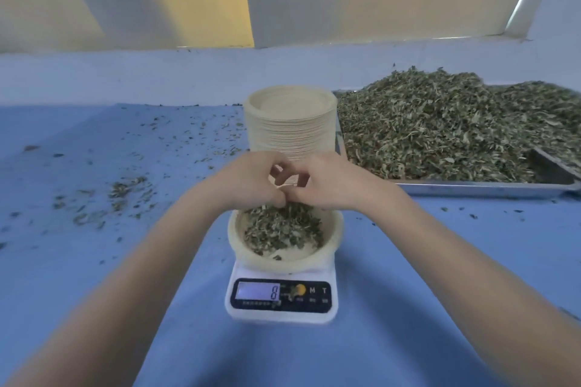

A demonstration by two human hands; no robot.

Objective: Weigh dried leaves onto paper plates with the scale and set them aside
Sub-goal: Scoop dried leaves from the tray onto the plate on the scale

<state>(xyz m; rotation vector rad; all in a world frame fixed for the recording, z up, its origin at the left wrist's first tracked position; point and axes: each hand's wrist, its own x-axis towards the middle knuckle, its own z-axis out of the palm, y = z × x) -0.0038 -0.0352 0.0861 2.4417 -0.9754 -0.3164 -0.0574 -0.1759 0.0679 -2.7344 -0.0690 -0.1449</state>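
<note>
A white digital scale (281,298) stands on the blue table, its display reading 8. On it sits a cream paper plate (330,242) holding a small heap of dried leaves (283,228). My left hand (251,181) and my right hand (327,181) meet just above the plate's far edge, fingers curled and fingertips together at the leaves. Whether they pinch leaves is hidden by the fingers.
A tall stack of paper plates (290,122) stands right behind my hands. A metal tray (484,190) piled with dried leaves (446,126) fills the right side. Loose leaf crumbs (122,195) lie scattered on the blue table (94,261) to the left. A wall ledge runs behind.
</note>
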